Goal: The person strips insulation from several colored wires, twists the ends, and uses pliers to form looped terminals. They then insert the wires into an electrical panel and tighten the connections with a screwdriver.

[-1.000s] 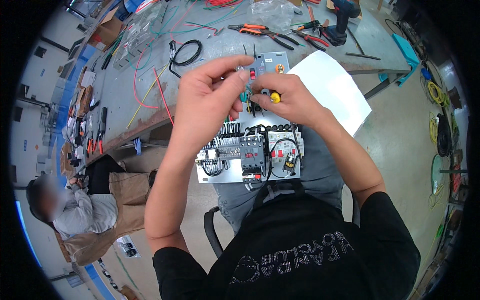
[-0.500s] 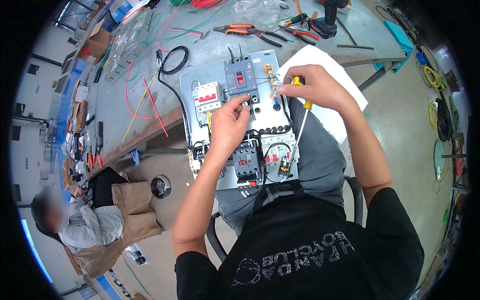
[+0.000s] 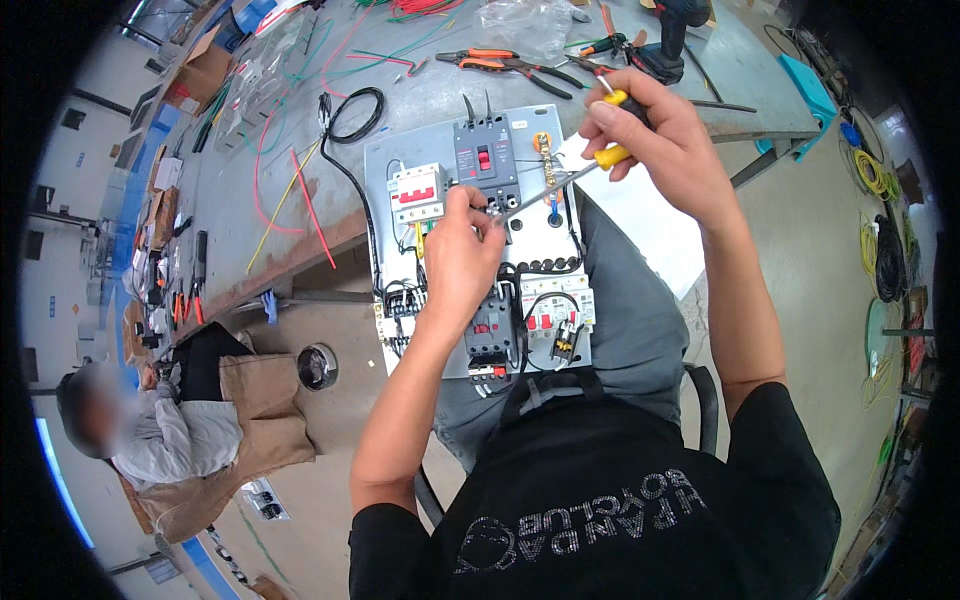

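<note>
My right hand (image 3: 672, 145) grips a screwdriver (image 3: 560, 187) by its yellow-and-black handle. Its long shaft slants down left to the lower terminals of a dark moulded-case circuit breaker (image 3: 485, 160). A second yellow-and-black handle (image 3: 626, 103) with a short metal tip shows in the same hand. My left hand (image 3: 462, 255) is closed at those terminals, thumb and fingertips pinched by the screwdriver's tip; what they hold is too small to name. The breaker sits on a grey metal mounting plate (image 3: 385, 165) resting across my lap and against the table edge.
The plate carries a white breaker (image 3: 418, 192), a contactor (image 3: 487, 325), small breakers (image 3: 545, 305) and a brass terminal bar (image 3: 546, 165). Pliers (image 3: 490, 62), a cordless drill (image 3: 680, 40) and loose wires lie on the table (image 3: 300, 190). A seated person (image 3: 180, 440) is at left.
My right hand has risen, swinging the screwdriver from hanging downward to pointing left, its tip now at the breaker's lower terminals. My left hand stays at the terminals.
</note>
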Motion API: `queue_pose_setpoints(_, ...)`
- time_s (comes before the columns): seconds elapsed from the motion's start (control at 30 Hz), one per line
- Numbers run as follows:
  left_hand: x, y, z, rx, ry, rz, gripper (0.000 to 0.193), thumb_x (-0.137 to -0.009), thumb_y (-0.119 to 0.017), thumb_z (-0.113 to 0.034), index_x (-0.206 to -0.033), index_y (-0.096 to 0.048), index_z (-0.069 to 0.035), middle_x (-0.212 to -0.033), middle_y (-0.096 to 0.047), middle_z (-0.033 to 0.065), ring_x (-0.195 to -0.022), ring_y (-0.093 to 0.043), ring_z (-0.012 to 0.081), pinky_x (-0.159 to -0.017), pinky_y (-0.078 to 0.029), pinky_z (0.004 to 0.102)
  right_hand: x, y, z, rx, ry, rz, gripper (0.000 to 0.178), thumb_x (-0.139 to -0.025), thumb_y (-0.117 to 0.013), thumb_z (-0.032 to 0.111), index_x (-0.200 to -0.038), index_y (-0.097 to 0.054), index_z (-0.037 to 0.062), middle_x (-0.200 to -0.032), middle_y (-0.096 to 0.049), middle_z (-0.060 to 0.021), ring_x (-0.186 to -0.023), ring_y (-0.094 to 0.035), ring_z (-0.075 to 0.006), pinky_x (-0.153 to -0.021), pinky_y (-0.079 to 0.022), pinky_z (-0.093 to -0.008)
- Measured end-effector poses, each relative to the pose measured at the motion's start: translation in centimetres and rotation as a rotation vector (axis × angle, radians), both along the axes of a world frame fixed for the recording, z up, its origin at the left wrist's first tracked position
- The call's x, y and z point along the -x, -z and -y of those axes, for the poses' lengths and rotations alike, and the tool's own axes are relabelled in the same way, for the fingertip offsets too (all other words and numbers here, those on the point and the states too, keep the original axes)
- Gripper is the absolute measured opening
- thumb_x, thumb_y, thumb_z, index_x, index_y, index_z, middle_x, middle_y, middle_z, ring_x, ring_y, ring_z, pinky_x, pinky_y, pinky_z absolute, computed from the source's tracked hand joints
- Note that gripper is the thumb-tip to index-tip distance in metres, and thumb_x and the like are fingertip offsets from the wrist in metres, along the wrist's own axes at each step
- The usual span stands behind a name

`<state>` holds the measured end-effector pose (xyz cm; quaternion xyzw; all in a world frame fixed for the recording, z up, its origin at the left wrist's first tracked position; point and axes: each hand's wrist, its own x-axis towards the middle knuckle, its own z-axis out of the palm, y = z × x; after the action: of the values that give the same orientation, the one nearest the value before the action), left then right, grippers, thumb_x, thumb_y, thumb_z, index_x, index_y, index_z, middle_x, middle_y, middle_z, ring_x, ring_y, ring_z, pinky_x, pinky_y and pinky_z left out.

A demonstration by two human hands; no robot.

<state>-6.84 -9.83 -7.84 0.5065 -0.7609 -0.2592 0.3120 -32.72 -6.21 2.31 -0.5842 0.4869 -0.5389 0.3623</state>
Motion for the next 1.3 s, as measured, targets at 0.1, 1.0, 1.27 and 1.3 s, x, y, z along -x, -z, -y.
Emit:
queue_pose_setpoints(0.1, 0.1, -0.2, -0.1, 0.005, -0.010, 0.011, 0.031, -0.089, -0.076, -0.007, -0.112, -0.055, -0.003, -0.081, -0.075, 0.0129, -0.062, -0.066, 0.0200, -0.061, -0.052, 0.0358, -1.9, -1.5, 0.8, 0.207, -0.024, -0.243, 0.021, -0.102, -0.068, 0.023, -0.107, -0.065, 0.0030, -0.086, -0.071, -0.0107, -0.077, -0.074, -0.0196, -0.065, -0.055, -0.0341)
queue_pose_setpoints(1.0, 0.4, -0.4, -0.3, 0.121, -0.002, 0.077, 0.023, -0.086, -0.075, -0.007, -0.095, -0.054, -0.004, -0.073, -0.066, 0.0167, -0.070, -0.069, 0.0408, -0.064, -0.053, 0.0507, -6.5, -3.3, 2.5, 0.443, -0.104, -0.771, 0.020, -0.092, -0.071, 0.021, -0.102, -0.064, 0.0051, -0.082, -0.070, -0.0165, -0.080, -0.070, -0.0394, -0.069, -0.054, -0.0495)
queue_pose_setpoints(1.27, 0.5, -0.4, -1.3, 0.258, 0.015, 0.249, 0.014, -0.087, -0.069, -0.005, -0.100, -0.063, -0.003, -0.073, -0.068, 0.0195, -0.070, -0.069, 0.0415, -0.065, -0.053, 0.0519, -7.9, -3.0, 3.6, 0.554, -0.185, -0.878, 0.018, -0.086, -0.073, 0.015, -0.090, -0.061, 0.0017, -0.074, -0.067, -0.0191, -0.076, -0.070, -0.0413, -0.064, -0.054, -0.0513)
queue_pose_setpoints(1.3, 0.8, -0.8, -1.5, 0.274, 0.012, 0.302, 0.015, -0.088, -0.068, -0.005, -0.103, -0.066, -0.003, -0.074, -0.069, 0.0200, -0.069, -0.069, 0.0417, -0.065, -0.054, 0.0521, -7.9, -2.9, 3.7, 0.575, -0.198, -0.870, 0.017, -0.084, -0.073, 0.013, -0.089, -0.063, 0.0007, -0.074, -0.067, -0.0191, -0.076, -0.070, -0.0417, -0.065, -0.054, -0.0518)
